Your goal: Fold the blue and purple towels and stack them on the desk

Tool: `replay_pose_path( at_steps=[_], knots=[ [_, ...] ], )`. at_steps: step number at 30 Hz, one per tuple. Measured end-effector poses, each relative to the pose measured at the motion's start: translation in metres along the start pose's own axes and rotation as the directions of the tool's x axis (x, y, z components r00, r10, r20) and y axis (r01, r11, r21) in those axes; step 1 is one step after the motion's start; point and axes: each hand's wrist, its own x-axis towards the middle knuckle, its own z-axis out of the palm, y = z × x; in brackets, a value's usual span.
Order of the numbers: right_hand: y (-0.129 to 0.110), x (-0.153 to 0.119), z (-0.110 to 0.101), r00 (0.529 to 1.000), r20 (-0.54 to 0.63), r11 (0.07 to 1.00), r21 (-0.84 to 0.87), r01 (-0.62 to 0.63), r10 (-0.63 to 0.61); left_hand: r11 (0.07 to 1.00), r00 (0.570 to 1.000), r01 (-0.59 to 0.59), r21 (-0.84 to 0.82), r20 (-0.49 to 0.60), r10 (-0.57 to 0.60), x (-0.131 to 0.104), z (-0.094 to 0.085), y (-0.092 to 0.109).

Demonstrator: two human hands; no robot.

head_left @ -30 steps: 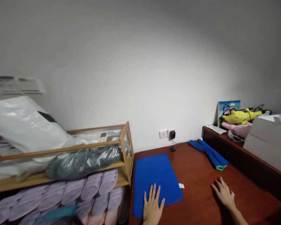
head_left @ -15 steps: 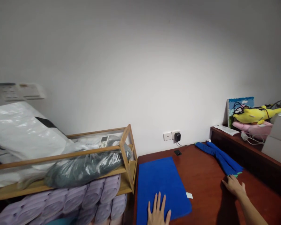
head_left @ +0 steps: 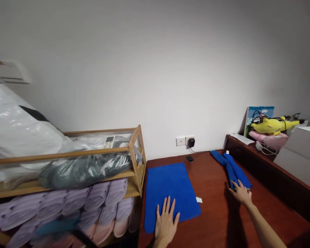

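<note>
A flat blue cloth (head_left: 170, 182) with a small white tag lies on the reddish-brown tabletop (head_left: 209, 193). My left hand (head_left: 166, 220) rests on its near part, palm down with the fingers spread. Farther right lies a second blue cloth (head_left: 231, 167), narrow and bunched lengthwise into two strips, with a bit of green at its near end. My right hand (head_left: 240, 193) is over that near end, its fingers apart and touching the fabric. The fingers partly cover the cloth's end.
A wooden rack (head_left: 135, 162) at left holds plastic-wrapped bundles, a remote control (head_left: 109, 142) and rows of lilac slippers (head_left: 93, 196). A black plug (head_left: 191, 142) sits in the wall socket. On the raised ledge at right are a yellow plush toy (head_left: 268, 126) and white boxes (head_left: 299, 148).
The view has shifted, so the scene sits higher and farther left. My right hand has moved left over the bunched cloth's near end, and its strips are spread wider. My left hand stays flat.
</note>
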Motion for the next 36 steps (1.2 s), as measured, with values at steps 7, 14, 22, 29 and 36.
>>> replay_pose_path(
  at_steps=[7, 14, 22, 29, 36],
  knots=[
    [-0.008, 0.001, 0.017, 0.997, -0.035, 0.996, 0.066, -0.063, 0.066, 1.0, 1.0, -0.014, -0.012, -0.01, 0.013, 0.0, 0.003, -0.006],
    [0.012, 0.039, -0.054, 0.977, -0.169, 0.979, 0.178, -0.103, 0.134, 0.999, 1.0, -0.009, -0.038, 0.029, 0.01, 0.004, 0.01, -0.011],
    [0.015, 0.02, -0.109, 0.882, -0.396, 0.91, 0.406, -0.081, 0.255, 1.0, 1.0, 0.014, -0.001, 0.015, -0.014, 0.002, -0.003, -0.002],
    [0.037, -0.016, -0.153, 0.86, -0.417, 0.857, 0.514, -0.046, 0.296, 1.0, 0.993, -0.005, 0.023, -0.115, 0.008, -0.006, -0.017, 0.002],
    [0.012, -0.059, -0.194, 0.839, -0.542, 0.87, 0.431, 0.24, 0.036, 0.983, 0.972, -0.185, -0.006, -0.146, 0.182, -0.045, -0.024, 0.001]
  ],
)
